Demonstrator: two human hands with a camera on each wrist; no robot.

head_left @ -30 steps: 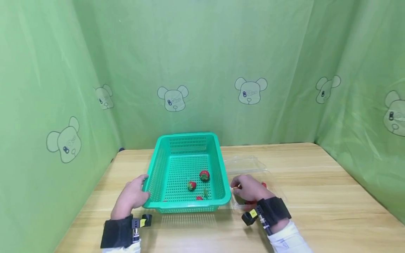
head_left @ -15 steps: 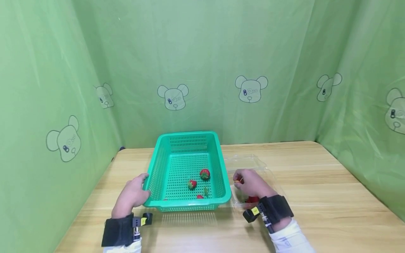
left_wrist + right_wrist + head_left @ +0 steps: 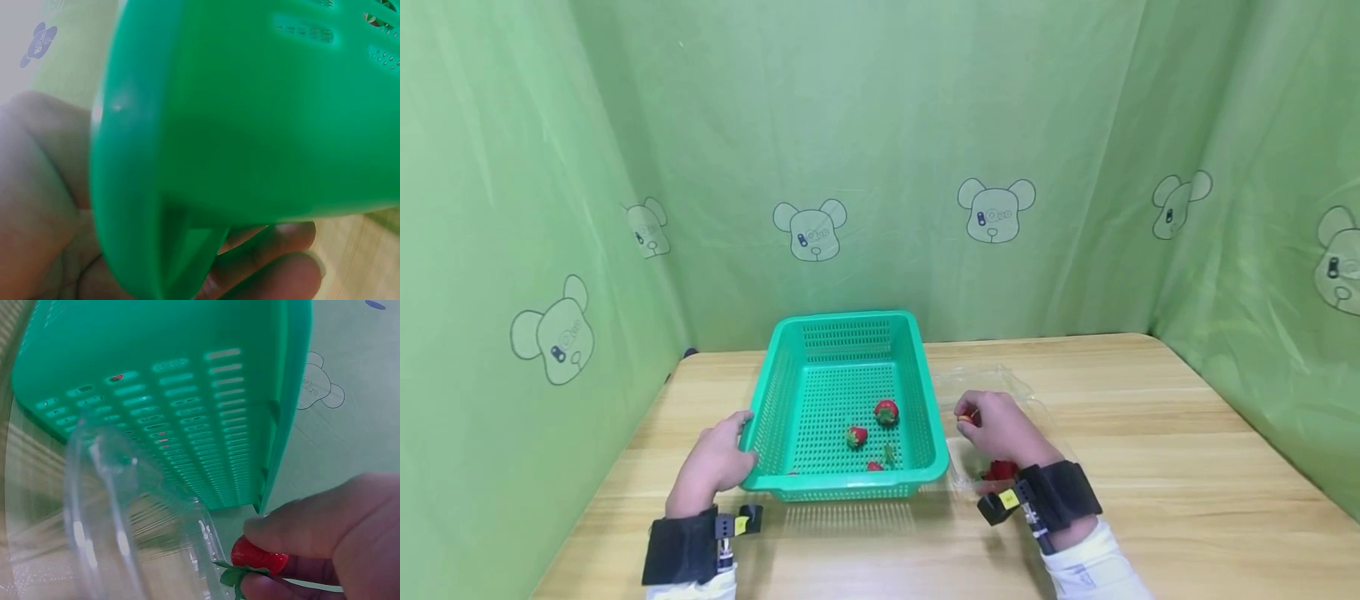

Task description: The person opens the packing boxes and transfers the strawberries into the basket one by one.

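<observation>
A green plastic basket [image 3: 880, 481] stands in the middle of the table with several strawberries [image 3: 886, 412] in it. My left hand [image 3: 715, 458] grips its near left corner; in the left wrist view the rim lies between the thumb side and curled fingers [image 3: 281, 275]. To the basket's right, my right hand [image 3: 1000, 429] is over a clear plastic box [image 3: 958, 479]. Between its thumb and fingers it pinches a red strawberry [image 3: 256, 555], green leaves facing down toward the box. More strawberries [image 3: 1000, 471] lie in the box, partly covered by the right wrist.
The box's clear lid [image 3: 977, 383] lies folded back behind it, close to the basket's right wall. A small loose green leaf [image 3: 889, 454] rests on the basket floor. Green curtains [image 3: 880, 167] enclose the wooden table [image 3: 1150, 467] at the back and sides.
My right hand has shifted slightly away from me and to the right with the strawberry, uncovering more of the red fruit in the box. The left hand stays on the basket.
</observation>
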